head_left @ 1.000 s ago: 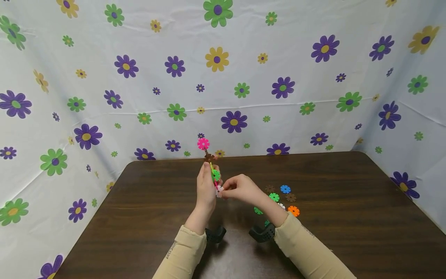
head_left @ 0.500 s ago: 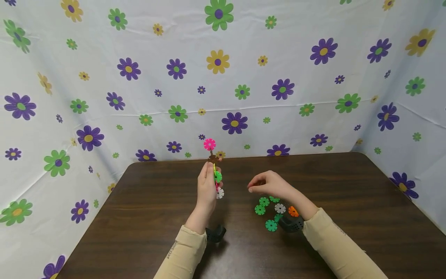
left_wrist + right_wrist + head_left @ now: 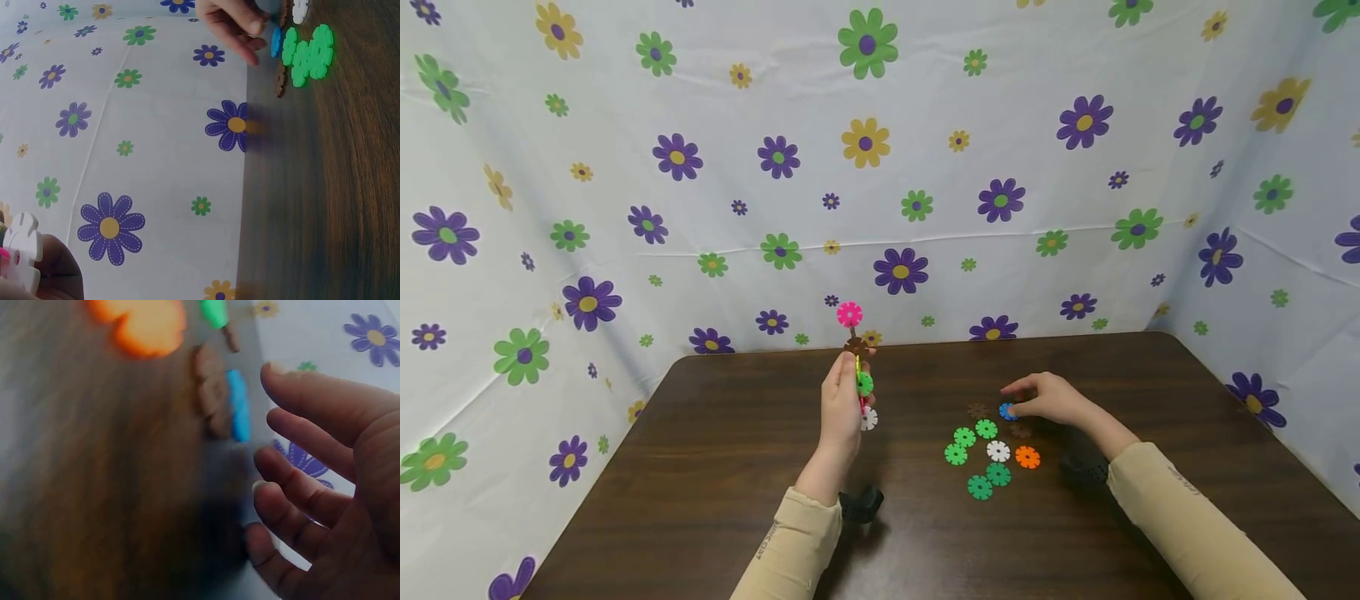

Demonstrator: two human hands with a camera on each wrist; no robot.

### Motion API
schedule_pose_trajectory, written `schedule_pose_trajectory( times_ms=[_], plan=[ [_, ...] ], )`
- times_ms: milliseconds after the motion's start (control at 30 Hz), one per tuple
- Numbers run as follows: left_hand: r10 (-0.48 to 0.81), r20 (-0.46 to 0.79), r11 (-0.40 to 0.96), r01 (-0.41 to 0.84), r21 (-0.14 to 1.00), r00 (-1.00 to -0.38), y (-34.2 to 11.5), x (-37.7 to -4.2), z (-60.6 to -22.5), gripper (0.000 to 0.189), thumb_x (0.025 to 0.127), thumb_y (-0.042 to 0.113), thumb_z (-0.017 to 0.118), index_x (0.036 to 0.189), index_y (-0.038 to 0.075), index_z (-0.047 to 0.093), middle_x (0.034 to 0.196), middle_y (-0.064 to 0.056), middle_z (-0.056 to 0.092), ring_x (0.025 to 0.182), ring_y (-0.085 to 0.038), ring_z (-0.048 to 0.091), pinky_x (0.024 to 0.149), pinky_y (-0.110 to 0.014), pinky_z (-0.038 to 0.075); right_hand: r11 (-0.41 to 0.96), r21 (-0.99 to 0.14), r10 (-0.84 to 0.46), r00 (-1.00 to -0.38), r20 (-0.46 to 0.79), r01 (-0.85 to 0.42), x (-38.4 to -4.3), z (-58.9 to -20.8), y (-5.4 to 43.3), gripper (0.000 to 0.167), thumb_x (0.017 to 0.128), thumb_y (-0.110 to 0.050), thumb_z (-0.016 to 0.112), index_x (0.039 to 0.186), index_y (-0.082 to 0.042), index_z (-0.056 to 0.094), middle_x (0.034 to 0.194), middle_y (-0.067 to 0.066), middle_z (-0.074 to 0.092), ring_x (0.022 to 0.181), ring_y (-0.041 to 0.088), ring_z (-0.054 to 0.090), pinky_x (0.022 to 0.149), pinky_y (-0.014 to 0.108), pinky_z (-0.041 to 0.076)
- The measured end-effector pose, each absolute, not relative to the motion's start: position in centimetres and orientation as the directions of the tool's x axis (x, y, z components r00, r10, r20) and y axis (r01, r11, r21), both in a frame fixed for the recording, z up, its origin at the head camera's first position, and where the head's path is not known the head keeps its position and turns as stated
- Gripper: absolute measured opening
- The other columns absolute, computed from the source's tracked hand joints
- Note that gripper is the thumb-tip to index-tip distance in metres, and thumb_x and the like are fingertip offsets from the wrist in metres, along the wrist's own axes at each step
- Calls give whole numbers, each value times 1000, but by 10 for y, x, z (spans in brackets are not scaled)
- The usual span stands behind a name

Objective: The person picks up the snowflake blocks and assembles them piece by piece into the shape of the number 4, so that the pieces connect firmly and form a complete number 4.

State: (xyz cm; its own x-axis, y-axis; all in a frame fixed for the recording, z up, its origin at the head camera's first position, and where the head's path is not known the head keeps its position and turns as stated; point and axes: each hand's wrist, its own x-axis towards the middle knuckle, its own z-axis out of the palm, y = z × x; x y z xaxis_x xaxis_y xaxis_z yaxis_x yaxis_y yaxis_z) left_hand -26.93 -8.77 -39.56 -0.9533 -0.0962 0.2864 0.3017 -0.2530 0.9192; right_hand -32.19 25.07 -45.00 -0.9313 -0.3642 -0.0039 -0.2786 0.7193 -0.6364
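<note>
In the head view my left hand (image 3: 839, 412) grips a chain of notched, flower-shaped interlocking discs, held up over the table. A pink disc (image 3: 850, 314) tops the chain, with a brown disc (image 3: 855, 344) below it. Beside the palm are a green disc (image 3: 866, 384) and thin yellow and pink edges. A white disc (image 3: 869, 419) forms the lower end. Over at the right, my right hand (image 3: 1054, 398) reaches over a blue disc (image 3: 1004, 411), thumb and fingers spread. The right wrist view shows a gap between those fingers (image 3: 300, 387) and the blue disc.
Around the blue disc lie loose discs on the dark wooden table (image 3: 737, 483): two brown, several green, a white one (image 3: 997, 451) and an orange one (image 3: 1027, 457). A flower-patterned cloth (image 3: 790, 200) hangs behind the table and along its sides.
My right hand has let go of the white disc at the chain's lower end and moved right to the blue disc. My left hand still holds the chain in nearly the same place.
</note>
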Motion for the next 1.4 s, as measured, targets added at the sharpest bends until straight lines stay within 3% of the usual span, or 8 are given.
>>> schedule_pose_trajectory(
  times_ms=[133,233,433,567,733,933,1200,1400],
  plan=[
    [-95,283,-263,299,917,-954,-89,-270,-398,31,105,33,41,95,7,55,78,-3,47,53,-9,39,48,-19,38,735,-608,-377,-926,0,-299,-323,-457,250,38,83,-23,77,116,-5,71,107,9,66,98,29,60,84,49,49],
    [-96,280,-259,296,919,-955,-89,-269,-400,31,105,33,41,97,8,57,80,-4,48,52,-9,39,48,-19,38,744,-590,-377,-926,18,-315,-323,-459,246,32,82,-18,78,110,-5,73,102,7,65,95,28,61,83,49,50],
    [-93,273,-262,289,921,-957,-90,-270,-400,37,105,33,41,104,1,58,81,-4,48,54,-8,39,48,-19,38,748,-576,-378,-925,40,-331,-324,-458,241,18,82,-13,77,98,-7,70,89,0,62,82,20,55,78,42,49],
    [-85,280,-255,293,922,-956,-89,-270,-399,40,105,34,42,111,-1,61,79,-3,46,54,-8,38,48,-19,37,707,-632,-385,-922,34,-319,-325,-452,238,9,86,-8,71,94,-6,67,81,0,59,74,18,51,68,34,46],
    [-91,289,-214,302,929,-953,-88,-271,-401,40,105,31,42,112,-3,62,75,-1,46,54,-8,39,48,-18,38,526,-789,-416,-905,85,-316,-321,-431,216,9,90,-7,67,98,-2,66,83,5,63,71,20,57,66,34,53],
    [-50,279,-206,284,936,-959,-86,-272,-402,40,105,31,41,113,-2,62,72,-3,45,54,-12,39,48,-20,37,246,-925,-441,-883,159,-290,-307,-399,161,16,92,-7,66,104,4,66,92,13,67,83,38,63,76,45,56],
    [-39,241,-215,244,946,-970,-86,-270,-400,39,106,30,38,118,2,63,73,-4,46,53,-14,39,47,-20,34,40,-949,-461,-848,261,-314,-299,-398,104,13,91,-2,66,100,7,67,89,10,68,84,35,66,78,43,56],
    [-62,249,-204,257,945,-966,-86,-272,-399,42,105,34,41,118,2,64,78,-3,48,62,-11,39,53,-20,32,-34,-958,-469,-842,266,-284,-295,-406,86,14,91,-2,65,100,8,67,90,9,68,85,34,67,79,45,55]
  ],
)
